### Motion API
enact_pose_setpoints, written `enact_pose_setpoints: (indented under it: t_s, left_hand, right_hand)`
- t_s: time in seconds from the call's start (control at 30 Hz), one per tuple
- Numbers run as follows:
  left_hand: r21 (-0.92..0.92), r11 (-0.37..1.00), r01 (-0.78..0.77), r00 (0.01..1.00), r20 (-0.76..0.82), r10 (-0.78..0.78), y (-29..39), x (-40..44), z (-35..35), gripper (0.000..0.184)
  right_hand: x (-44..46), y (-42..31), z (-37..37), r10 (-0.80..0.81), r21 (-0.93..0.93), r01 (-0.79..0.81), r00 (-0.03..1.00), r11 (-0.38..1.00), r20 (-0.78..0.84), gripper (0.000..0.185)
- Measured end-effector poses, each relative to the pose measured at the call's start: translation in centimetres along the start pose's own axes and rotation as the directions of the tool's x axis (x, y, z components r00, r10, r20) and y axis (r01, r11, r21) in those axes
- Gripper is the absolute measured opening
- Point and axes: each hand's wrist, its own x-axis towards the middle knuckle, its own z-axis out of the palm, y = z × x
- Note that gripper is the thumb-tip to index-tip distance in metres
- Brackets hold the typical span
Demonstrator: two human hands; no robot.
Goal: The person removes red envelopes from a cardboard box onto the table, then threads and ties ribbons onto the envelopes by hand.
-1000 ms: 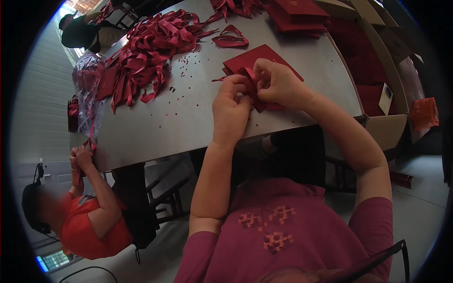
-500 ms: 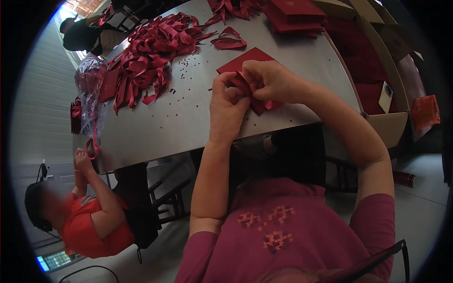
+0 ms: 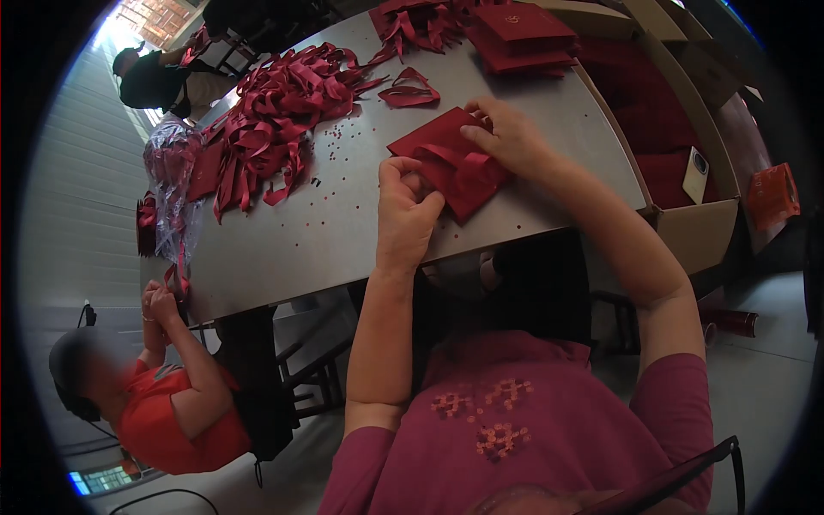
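Observation:
A flat red paper gift bag (image 3: 427,135) lies on the metal table in front of me, with a loop of red ribbon (image 3: 468,167) resting across its face. Curled at the bag's left edge, my left hand (image 3: 407,210) grips it with thumb and fingers; part of the fingers is hidden. My right hand (image 3: 512,140) holds the upper right edge, the thumb on the face and the fingers over the border.
A big heap of red ribbons (image 3: 300,90) covers the table's left. Stacked red bags (image 3: 522,30) stand behind. At right, an open cardboard box (image 3: 699,232) holds red items and a phone (image 3: 696,175). Seated at left is a person in a red shirt (image 3: 176,421).
My right hand has let go of the ribbon and moved up to the bag's upper right edge. The ribbon loop now lies on the bag, and my left hand stays at its left side.

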Motion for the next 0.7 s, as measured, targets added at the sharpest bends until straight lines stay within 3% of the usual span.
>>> enact_pose_setpoints:
  t_s: [0.13,0.27,0.47,0.53,0.63,0.7]
  left_hand:
    - [-0.032,0.999,0.01,1.0,-0.013,-0.01,0.0,-0.1,0.0,0.041]
    - [0.055,0.998,-0.004,0.999,0.043,0.002,-0.3,-0.1,-0.6,0.043]
    - [0.062,0.998,0.015,1.0,-0.023,-0.014,0.0,-0.3,-0.1,0.039]
    - [0.042,0.999,-0.014,0.999,-0.047,0.016,-0.1,-0.3,-0.4,0.038]
    - [0.021,1.0,-0.017,0.999,-0.034,0.018,0.3,0.0,-1.1,0.037]
    - [-0.001,1.0,-0.007,0.999,-0.032,0.007,0.8,-0.1,-0.8,0.036]
  right_hand:
    - [0.5,-0.4,-0.1,-0.027,-0.133,0.037,0.997,0.99,0.077,0.055]
    - [0.2,0.3,0.5,-0.035,-0.105,0.036,0.999,0.994,0.011,0.061]
    - [0.5,1.4,-0.5,0.1,0.163,-0.096,0.995,0.982,-0.015,0.061]
    - [0.8,1.7,-1.2,0.226,0.561,-0.285,0.959,0.777,0.174,0.059]
    - [0.8,1.6,-1.3,0.173,0.672,-0.263,0.965,0.693,0.199,0.055]
    - [0.8,1.0,-1.6,0.167,0.616,-0.248,0.968,0.748,0.187,0.054]
